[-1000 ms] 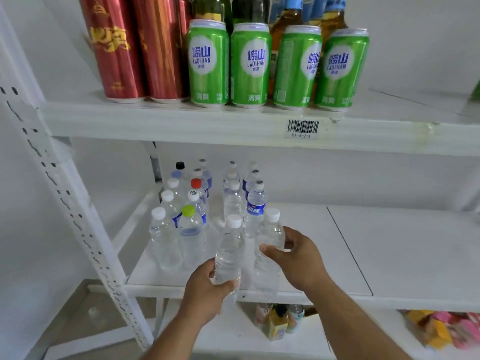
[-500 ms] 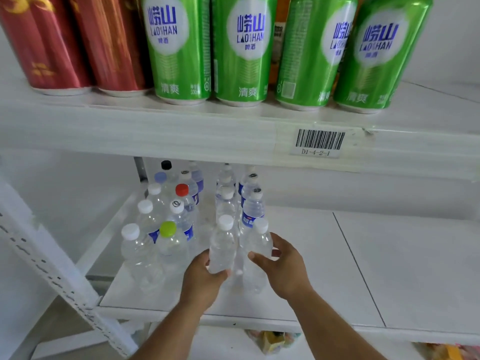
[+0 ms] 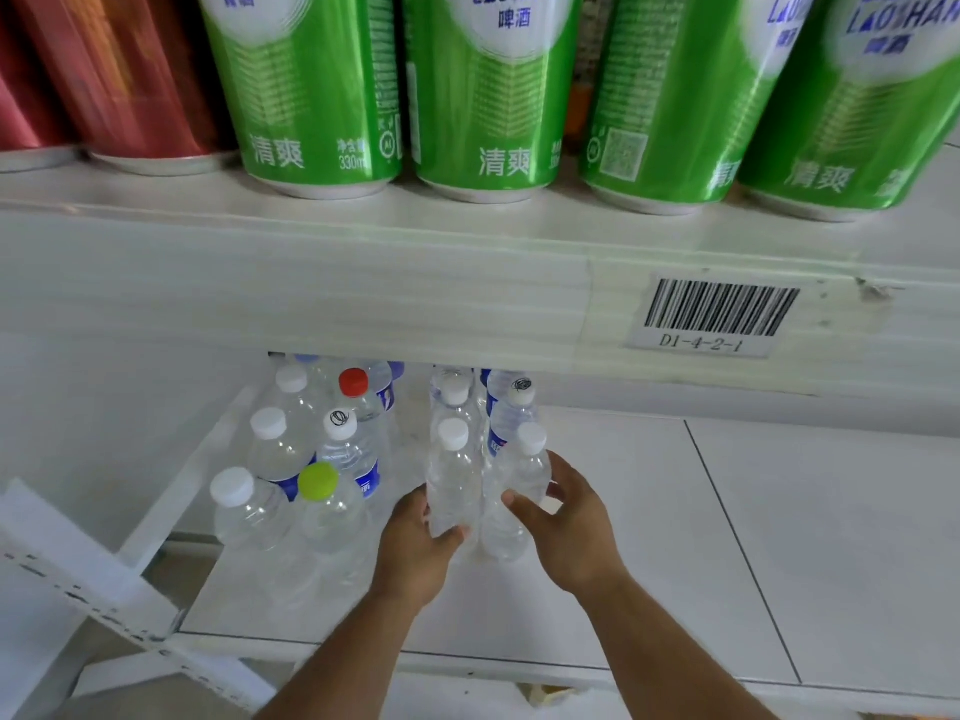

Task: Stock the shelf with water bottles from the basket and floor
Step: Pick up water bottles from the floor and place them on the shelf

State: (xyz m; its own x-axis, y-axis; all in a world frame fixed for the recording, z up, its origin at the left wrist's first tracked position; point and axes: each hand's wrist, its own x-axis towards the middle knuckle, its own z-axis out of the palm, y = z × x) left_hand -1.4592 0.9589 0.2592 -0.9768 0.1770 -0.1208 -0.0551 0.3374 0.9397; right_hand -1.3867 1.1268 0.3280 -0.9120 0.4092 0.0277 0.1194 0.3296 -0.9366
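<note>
Two clear water bottles with white caps stand side by side on the white lower shelf (image 3: 649, 537). My left hand (image 3: 415, 553) grips the left bottle (image 3: 453, 480) low on its body. My right hand (image 3: 571, 527) wraps the right bottle (image 3: 519, 491) from its right side, thumb across the front. Both bottles stand upright at the front of two rows of bottles (image 3: 498, 402). To the left stand several more bottles, one with a lime-green cap (image 3: 318, 480) and one with a red cap (image 3: 353, 381). No basket or floor bottles are in view.
The upper shelf edge (image 3: 415, 304) with a barcode label (image 3: 717, 314) hangs close overhead and hides the back of the lower shelf. Green cans (image 3: 483, 96) and red cans (image 3: 130, 75) stand on it. A white perforated upright (image 3: 93, 579) runs at lower left. Bare shelf lies to the right.
Both hands have pushed the two bottles further back onto the shelf, up against the rows behind. The camera has moved closer and lower, so the upper shelf fills more of the view.
</note>
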